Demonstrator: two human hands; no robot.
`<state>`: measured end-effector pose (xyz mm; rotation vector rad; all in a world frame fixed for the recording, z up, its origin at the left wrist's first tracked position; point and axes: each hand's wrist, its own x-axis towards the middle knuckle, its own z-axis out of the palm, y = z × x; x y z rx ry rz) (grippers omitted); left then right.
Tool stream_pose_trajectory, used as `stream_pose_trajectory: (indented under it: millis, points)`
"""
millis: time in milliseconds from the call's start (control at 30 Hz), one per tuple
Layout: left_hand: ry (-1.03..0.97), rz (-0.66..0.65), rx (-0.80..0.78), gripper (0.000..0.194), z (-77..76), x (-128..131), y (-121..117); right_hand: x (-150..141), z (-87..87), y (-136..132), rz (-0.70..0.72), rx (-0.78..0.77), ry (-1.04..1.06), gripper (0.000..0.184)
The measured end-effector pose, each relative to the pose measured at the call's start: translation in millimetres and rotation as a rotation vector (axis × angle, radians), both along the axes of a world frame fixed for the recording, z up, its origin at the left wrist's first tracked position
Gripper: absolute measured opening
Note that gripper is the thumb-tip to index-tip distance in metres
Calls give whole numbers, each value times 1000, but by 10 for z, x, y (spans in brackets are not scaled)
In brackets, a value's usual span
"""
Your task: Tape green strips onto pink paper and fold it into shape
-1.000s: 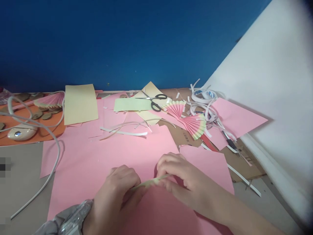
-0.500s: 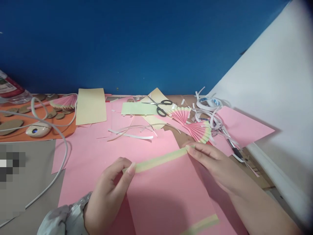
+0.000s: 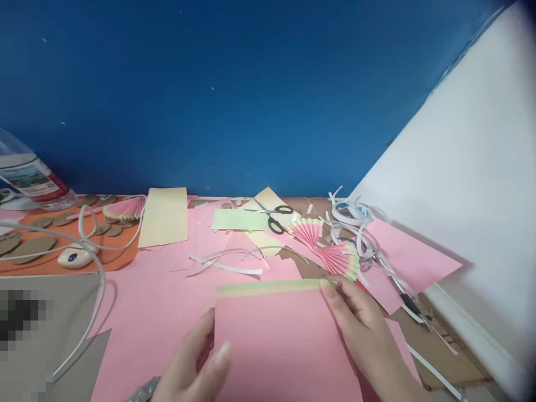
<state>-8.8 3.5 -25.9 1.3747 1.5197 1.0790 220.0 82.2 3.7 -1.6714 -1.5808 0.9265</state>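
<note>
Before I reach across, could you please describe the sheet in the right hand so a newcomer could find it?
Below the blue wall, at bottom centre, the right hand pinches a pink sheet by its upper right corner. Unlike the plain pink paper behind it, this has a yellow-green band along its top edge.

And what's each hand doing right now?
Left hand: open, at the left edge of the pink sheet; contact unclear.
Right hand: closed, pinching that sheet's upper right corner.

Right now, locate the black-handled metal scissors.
The scissors lie near the middle of the head view, partly over the pale green paper rectangle, left of the pink pleated paper fan.
</note>
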Motion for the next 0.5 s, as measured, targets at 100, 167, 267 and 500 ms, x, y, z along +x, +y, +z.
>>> stream_pose_trajectory:
  millis: [100,167,267,500]
  points:
    - [-209,17,-204,36,127,117,73,30,12,-16,-51,-64,147,43]
    - [-283,73,-240,35,167,142,117,50,76,-12,89,-151,264,56]
    - [-220,156,-207,32,61,65,109,65,175,-14,324,-301,329,73]
    - [245,90,100,32,-390,-188,-128,74,57,-202,315,-434,209,64]
